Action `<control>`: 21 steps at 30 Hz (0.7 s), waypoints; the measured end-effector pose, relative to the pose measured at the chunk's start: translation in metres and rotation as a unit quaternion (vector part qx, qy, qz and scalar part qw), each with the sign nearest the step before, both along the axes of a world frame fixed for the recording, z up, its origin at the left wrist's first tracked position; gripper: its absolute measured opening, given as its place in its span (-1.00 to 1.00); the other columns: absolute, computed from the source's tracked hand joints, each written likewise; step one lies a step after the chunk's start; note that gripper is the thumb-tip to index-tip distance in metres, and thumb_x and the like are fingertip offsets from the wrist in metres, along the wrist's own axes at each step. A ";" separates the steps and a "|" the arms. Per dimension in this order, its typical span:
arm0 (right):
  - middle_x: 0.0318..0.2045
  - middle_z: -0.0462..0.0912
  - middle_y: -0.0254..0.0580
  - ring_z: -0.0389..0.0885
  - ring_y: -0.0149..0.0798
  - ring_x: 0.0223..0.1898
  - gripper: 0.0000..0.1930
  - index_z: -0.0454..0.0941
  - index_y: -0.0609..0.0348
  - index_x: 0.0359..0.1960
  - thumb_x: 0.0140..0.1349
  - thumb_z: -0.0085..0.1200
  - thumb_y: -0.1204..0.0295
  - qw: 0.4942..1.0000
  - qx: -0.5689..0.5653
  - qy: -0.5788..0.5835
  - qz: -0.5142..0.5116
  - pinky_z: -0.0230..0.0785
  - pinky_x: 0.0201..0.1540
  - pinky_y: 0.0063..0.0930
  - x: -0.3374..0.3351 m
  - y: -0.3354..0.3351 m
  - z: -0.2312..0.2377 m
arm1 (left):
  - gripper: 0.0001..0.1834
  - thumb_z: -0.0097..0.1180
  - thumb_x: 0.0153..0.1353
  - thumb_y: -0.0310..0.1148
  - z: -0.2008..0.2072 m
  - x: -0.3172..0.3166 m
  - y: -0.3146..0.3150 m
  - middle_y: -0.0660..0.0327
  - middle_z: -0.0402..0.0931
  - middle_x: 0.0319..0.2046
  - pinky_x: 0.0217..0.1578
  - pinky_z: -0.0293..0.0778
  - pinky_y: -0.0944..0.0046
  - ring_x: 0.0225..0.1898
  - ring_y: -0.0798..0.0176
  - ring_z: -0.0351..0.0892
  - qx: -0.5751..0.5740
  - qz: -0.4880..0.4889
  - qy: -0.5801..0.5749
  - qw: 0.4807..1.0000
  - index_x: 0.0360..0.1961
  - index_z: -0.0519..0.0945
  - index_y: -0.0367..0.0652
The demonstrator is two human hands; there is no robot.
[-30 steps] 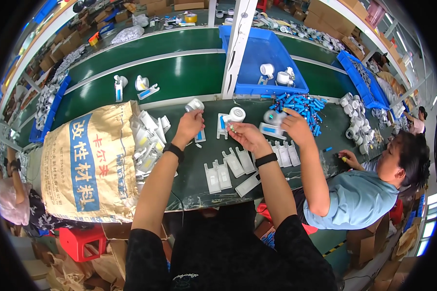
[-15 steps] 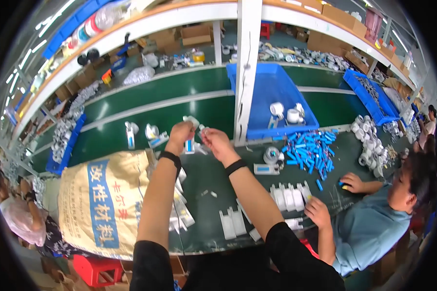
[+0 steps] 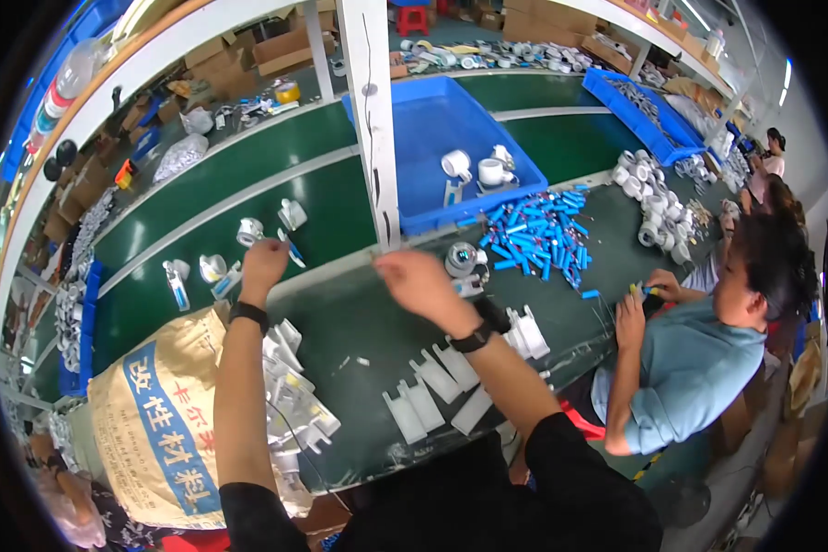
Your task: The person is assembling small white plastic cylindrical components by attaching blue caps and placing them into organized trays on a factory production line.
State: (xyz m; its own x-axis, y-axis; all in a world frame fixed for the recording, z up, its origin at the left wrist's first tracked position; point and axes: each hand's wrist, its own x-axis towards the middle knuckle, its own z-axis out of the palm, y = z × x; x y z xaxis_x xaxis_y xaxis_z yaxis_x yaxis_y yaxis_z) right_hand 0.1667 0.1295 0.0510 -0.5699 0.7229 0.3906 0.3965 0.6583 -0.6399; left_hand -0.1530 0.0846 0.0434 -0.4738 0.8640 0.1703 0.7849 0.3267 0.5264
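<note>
My left hand (image 3: pixel 264 264) is over the green belt, its fingers curled. Right against it is a white round-headed device (image 3: pixel 248 231), whose lower part is hidden, so the grip is unclear. Just right of the fingers lies another white device with a blue handle part (image 3: pixel 291 248). Two similar devices, one with a blue strip (image 3: pixel 177 285), lie to the left. My right hand (image 3: pixel 421 283) hovers above the dark green worktop with bent fingers and nothing visible in them. Near its knuckles stands a white device with a round dark face (image 3: pixel 462 260).
A blue tray (image 3: pixel 432 120) holding white parts stands behind a white post (image 3: pixel 368 138). Blue cylindrical cells (image 3: pixel 543 235) are piled at right, beside white round housings (image 3: pixel 649 198). White shells (image 3: pixel 414 409) lie in front; a printed sack (image 3: pixel 147 432) stands left. A co-worker (image 3: pixel 681 359) sits at right.
My hands have moved apart, the left to the belt beside the devices, the right away from them. Two devices from around my hands now lie near the left hand. My view has shifted right.
</note>
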 end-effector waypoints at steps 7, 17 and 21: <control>-0.20 0.69 0.13 0.69 0.10 -0.10 -0.58 0.57 0.31 -0.03 0.18 0.28 0.27 0.951 -0.131 -0.084 -0.268 0.53 -0.05 -0.15 0.150 0.041 -0.043 | -0.60 0.22 0.22 -0.12 -0.029 0.136 0.002 0.14 0.66 -0.45 -0.44 0.56 0.30 -0.48 0.31 0.65 -0.148 -0.181 -0.257 0.938 -0.19 0.70 -0.30; -0.37 0.65 -0.01 0.63 0.06 -0.23 -0.72 0.66 0.15 -0.16 0.03 0.19 0.48 0.982 -0.056 0.032 -0.180 0.48 -0.12 -0.10 0.101 0.034 -0.104 | -0.25 0.42 -0.02 -0.33 -0.039 0.261 0.037 -0.08 0.54 0.08 0.23 0.38 -0.03 0.20 -0.16 0.44 0.075 -0.244 0.018 0.967 0.27 0.49 -0.17; -0.41 0.69 -0.09 0.65 0.04 -0.21 -0.75 0.68 0.15 -0.17 0.08 0.20 0.46 0.990 -0.041 -0.051 -0.126 0.52 -0.10 -0.14 0.079 0.017 -0.082 | -0.51 0.38 -0.06 -0.46 -0.059 0.213 0.033 0.06 0.53 0.00 0.13 0.46 -0.03 0.07 -0.15 0.50 0.051 -0.234 0.037 0.970 -0.01 0.65 -0.08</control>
